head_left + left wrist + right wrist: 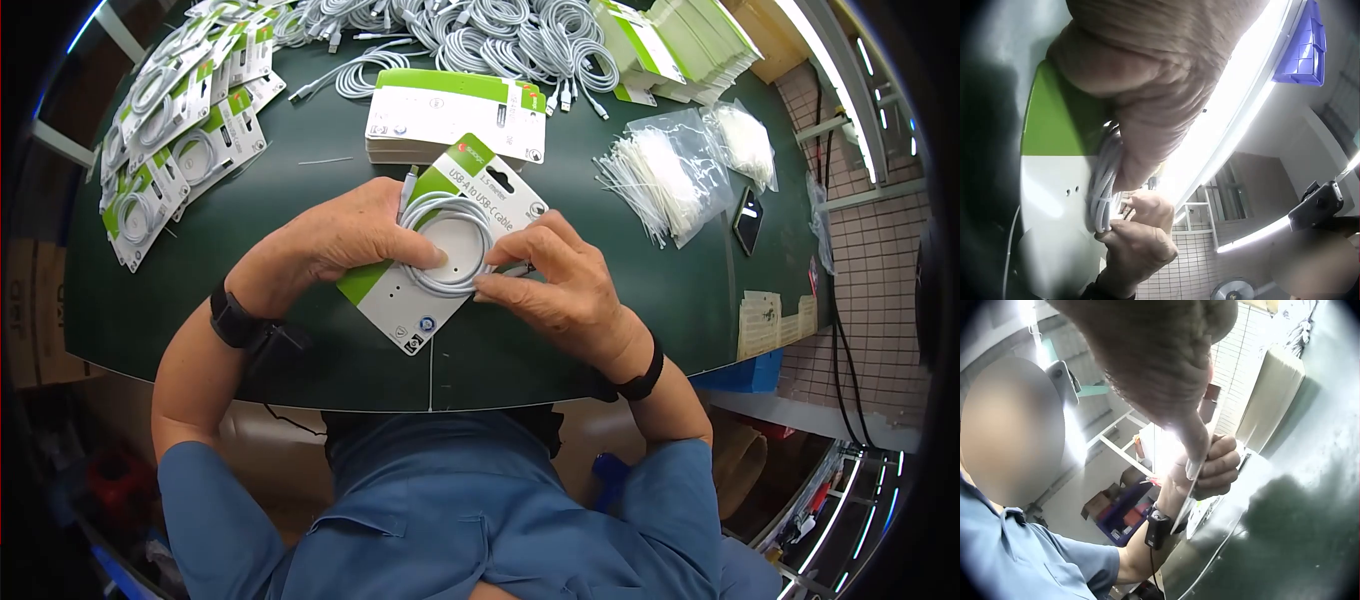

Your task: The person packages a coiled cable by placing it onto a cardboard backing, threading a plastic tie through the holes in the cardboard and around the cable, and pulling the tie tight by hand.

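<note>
A green and white card (402, 308) is held tilted above the table, with a coiled white cable (418, 272) lying against its face. The left hand (362, 232) grips the card's left side, its thumb pressing inside the coil and its other fingers behind the card. At the coil's right side, the right hand (562, 282) pinches with thumb and index finger. In the left wrist view the coil (1105, 181) stands between the left hand (1147, 94) and the right hand (1138, 240). The left fingers (1219, 469) show behind the card in the right wrist view.
A stack of cards (410, 115) stands just beyond the held card. Carded cables (200, 150) are piled at the left, loose coiled cables (500, 35) at the back. Bags of white ties (680, 180) and a dark phone-like object (747, 221) lie at the right.
</note>
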A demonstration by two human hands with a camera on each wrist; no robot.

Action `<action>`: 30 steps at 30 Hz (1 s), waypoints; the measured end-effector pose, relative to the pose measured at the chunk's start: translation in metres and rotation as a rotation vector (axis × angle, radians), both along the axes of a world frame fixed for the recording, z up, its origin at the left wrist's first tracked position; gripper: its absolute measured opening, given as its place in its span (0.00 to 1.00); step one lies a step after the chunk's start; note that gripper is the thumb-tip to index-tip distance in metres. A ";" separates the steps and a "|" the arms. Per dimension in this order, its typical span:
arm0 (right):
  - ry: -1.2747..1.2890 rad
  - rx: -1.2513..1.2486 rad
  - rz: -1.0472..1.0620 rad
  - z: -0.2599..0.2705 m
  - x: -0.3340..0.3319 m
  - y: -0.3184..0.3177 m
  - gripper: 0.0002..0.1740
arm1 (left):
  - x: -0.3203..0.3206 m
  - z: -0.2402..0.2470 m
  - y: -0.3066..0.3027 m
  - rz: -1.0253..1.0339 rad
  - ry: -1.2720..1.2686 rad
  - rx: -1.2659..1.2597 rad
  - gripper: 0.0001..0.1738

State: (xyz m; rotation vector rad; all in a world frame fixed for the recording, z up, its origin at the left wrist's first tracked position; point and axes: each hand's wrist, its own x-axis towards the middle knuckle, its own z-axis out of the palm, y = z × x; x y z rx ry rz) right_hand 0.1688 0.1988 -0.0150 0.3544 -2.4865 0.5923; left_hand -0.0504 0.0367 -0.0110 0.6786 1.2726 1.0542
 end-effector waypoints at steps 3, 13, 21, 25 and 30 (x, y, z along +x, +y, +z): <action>-0.014 -0.019 0.037 0.009 -0.005 -0.003 0.17 | -0.001 -0.001 0.001 -0.056 0.015 -0.056 0.29; -0.271 -0.092 0.204 -0.003 -0.011 0.001 0.16 | -0.007 -0.018 0.005 -0.333 0.086 -0.122 0.30; -0.263 -0.195 0.300 -0.027 -0.010 0.004 0.15 | -0.001 -0.008 0.017 -0.426 0.159 -0.215 0.30; -0.237 -0.208 0.234 -0.053 -0.019 0.001 0.15 | 0.014 -0.002 0.016 -0.306 0.902 -0.020 0.35; -0.254 -0.268 0.157 -0.055 -0.021 -0.001 0.15 | 0.022 0.004 -0.015 -0.106 1.021 0.091 0.46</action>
